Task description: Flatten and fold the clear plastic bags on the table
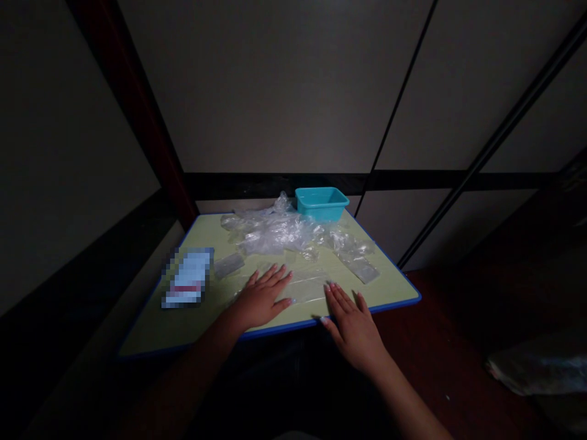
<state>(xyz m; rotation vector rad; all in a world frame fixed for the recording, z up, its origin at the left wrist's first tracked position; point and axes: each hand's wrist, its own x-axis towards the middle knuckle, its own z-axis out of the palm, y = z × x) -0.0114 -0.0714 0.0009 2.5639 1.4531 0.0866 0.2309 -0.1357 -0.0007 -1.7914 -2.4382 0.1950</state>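
A clear plastic bag [308, 286] lies flat near the front edge of the table. My left hand [262, 299] rests palm down on its left part, fingers spread. At the bag's right end, my right hand [351, 321] lies with its fingertips touching the plastic, thumb apart from the fingers, by the table edge. Neither hand grips anything. Behind them is a loose heap of crumpled clear plastic bags [275, 232]. A folded plastic packet [229, 265] sits left of the bag, and another flat packet [364, 269] is to the right.
A turquoise basin [321, 211] stands at the back of the yellow-green table [156, 333], which has a blue rim. On the left lies a pixelated, pale blue and white flat item [190, 278]. Cabinet-like panels rise behind the table. Whitish material [541, 366] lies at the lower right.
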